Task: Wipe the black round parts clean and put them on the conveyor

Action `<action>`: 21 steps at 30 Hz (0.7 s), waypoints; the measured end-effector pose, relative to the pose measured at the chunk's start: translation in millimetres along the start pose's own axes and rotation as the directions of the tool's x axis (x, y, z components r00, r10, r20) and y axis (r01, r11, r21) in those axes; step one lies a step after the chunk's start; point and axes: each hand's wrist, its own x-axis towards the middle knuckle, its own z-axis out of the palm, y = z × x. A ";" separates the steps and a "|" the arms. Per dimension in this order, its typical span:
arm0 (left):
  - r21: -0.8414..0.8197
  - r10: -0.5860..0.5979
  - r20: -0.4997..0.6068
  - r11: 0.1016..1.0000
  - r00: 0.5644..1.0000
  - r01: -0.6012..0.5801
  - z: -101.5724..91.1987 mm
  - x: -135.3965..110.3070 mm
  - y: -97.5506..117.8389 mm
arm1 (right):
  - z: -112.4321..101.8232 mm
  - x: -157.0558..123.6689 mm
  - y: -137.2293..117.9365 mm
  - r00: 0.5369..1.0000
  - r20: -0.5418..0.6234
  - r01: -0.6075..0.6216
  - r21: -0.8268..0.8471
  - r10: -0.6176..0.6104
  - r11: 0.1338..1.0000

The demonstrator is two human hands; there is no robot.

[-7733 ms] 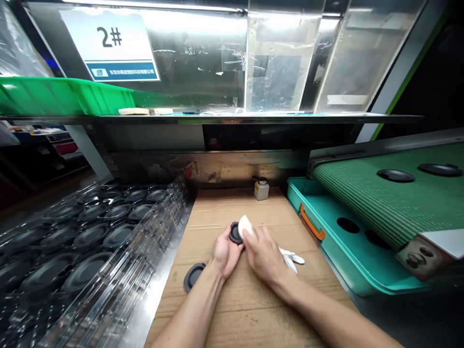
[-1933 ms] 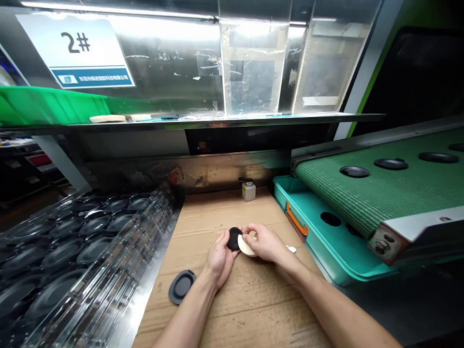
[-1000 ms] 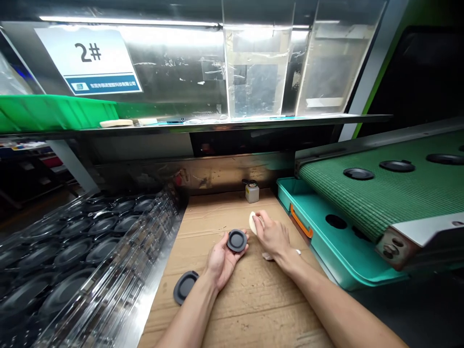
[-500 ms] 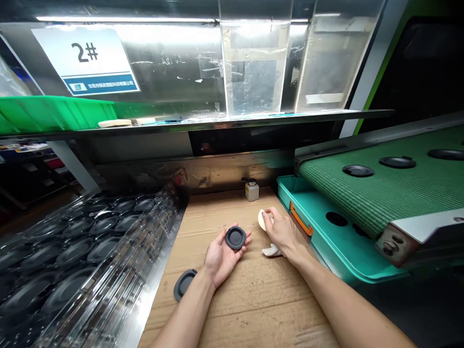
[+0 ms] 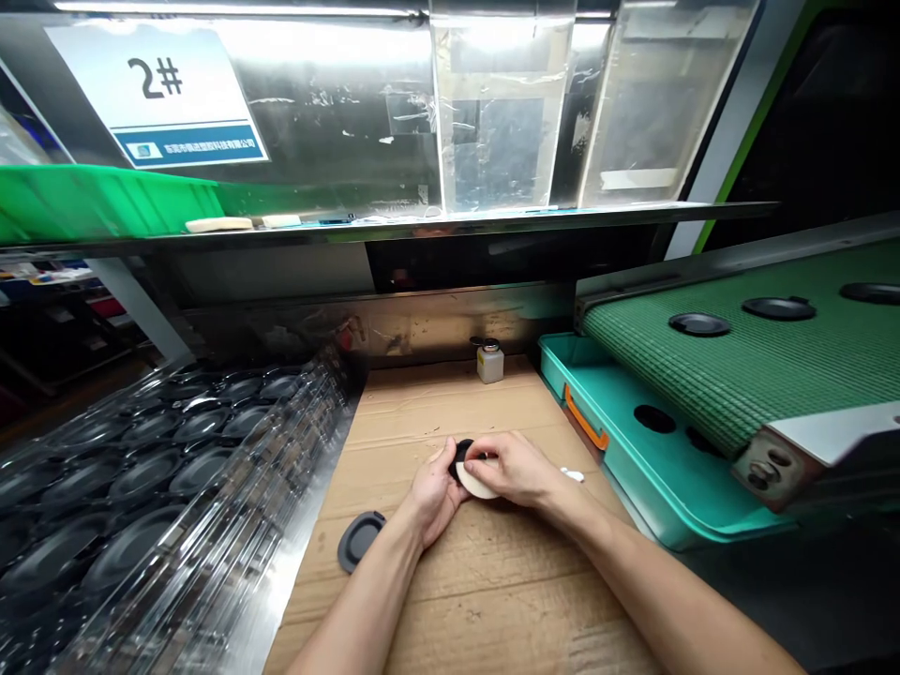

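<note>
The left hand (image 5: 437, 492) cups a black rubber gasket (image 5: 462, 459) as a firm backing, while the right hand's (image 5: 510, 469) grip clamps a pale pad (image 5: 475, 486) against it.

In my grip now, a black rubber disc (image 5: 461, 454) meets a cream pad (image 5: 476, 489), with a green ribbed belt (image 5: 703, 384) off to my right!

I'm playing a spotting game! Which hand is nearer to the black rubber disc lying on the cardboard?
Left. The left hand is close beside the black rubber disc, not touching it. The right hand is farther away, on the far side of the left hand.
</note>
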 end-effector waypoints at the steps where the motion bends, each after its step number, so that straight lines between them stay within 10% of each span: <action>1: 0.012 -0.002 -0.001 1.000 1.000 0.002 0.9 -0.8 0.1 | -3.8 -0.5 0.5 0.999 0.036 -0.016 -0.031 0.017 0.999; 15: 0.093 0.003 -0.013 0.996 1.000 -0.001 7.3 -4.0 -0.5 | -15.5 -1.4 4.7 0.994 0.102 -0.040 -0.052 0.045 0.998; 21: -0.010 -0.019 -0.042 1.000 0.999 0.019 -0.4 2.2 0.5 | -0.7 3.7 1.7 0.995 -0.095 -0.046 -0.109 0.035 0.993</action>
